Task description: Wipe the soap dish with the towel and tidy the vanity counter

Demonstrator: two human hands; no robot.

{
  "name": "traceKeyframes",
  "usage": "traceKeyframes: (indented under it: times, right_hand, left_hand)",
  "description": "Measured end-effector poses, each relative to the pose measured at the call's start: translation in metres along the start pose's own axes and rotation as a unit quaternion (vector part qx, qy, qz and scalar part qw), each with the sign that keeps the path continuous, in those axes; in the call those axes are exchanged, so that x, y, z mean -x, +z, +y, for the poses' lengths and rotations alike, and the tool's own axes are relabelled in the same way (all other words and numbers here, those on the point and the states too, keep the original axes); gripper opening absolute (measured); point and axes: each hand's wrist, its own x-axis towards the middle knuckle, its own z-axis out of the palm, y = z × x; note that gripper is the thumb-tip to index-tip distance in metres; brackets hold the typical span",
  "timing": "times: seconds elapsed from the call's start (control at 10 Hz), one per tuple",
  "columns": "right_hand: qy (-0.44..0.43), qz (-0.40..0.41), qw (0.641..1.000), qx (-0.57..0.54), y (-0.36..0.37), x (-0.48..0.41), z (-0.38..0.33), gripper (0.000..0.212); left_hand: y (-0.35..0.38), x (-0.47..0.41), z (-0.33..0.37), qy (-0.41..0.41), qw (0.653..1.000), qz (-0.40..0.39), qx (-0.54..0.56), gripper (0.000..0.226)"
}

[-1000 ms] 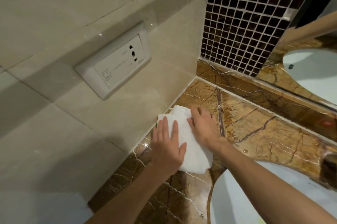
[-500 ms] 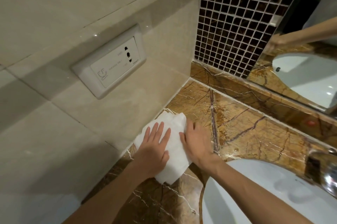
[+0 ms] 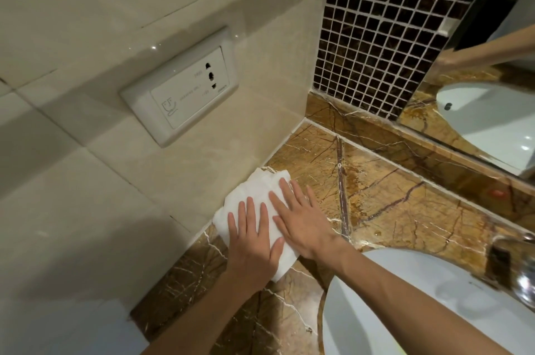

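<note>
Where the beige tiled wall (image 3: 121, 210) meets the brown marble vanity counter (image 3: 390, 195), a folded white towel (image 3: 254, 195) lies flat on the stone, its left edge touching the foot of the wall. Both hands rest palm-down on the towel, side by side. The left hand (image 3: 253, 242) covers the near-left part of the cloth; its four fingers are extended and slightly spread, and the thumb is splayed out to the right, its tip close to the right hand. The right hand (image 3: 304, 221) lies flat across the right part of the towel, fingers (image 3: 285, 191) straight, slightly spread and angled toward the far-left corner of the cloth, with its outer edge over bare marble. Neither hand pinches or grips the fabric; both press it flat against the counter. A corner of the towel protrudes toward the viewer between the two wrists.

A white wall socket plate (image 3: 179, 88) is set into the tile above and to the left of the towel. The white basin (image 3: 434, 311) occupies the near-right area, close beside the right forearm. A chrome tap (image 3: 524, 282) shows at the right edge, blurred. Dark mosaic tile (image 3: 376, 36) and a mirror (image 3: 492, 94) stand behind the counter. No soap dish can be identified in this view.
</note>
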Motion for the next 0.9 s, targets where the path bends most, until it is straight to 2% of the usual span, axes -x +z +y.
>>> traceKeyframes:
  times: [0.5,0.7,0.9]
  right_hand:
    - [-0.067,-0.041,0.997,-0.012,-0.003,-0.021,0.012,0.056]
    - [-0.048,-0.044,0.997,-0.029,-0.009,-0.017,0.011,0.056]
    - [-0.013,-0.013,0.998,-0.06,-0.028,-0.003,0.017,0.056]
  left_hand:
    - [0.004,-0.007,0.015,-0.079,0.996,0.011,0.03,0.061]
    - [0.001,-0.009,0.01,-0.061,0.998,-0.027,0.009,0.063]
    - [-0.03,-0.022,-0.004,-0.054,0.994,-0.093,0.002,0.066]
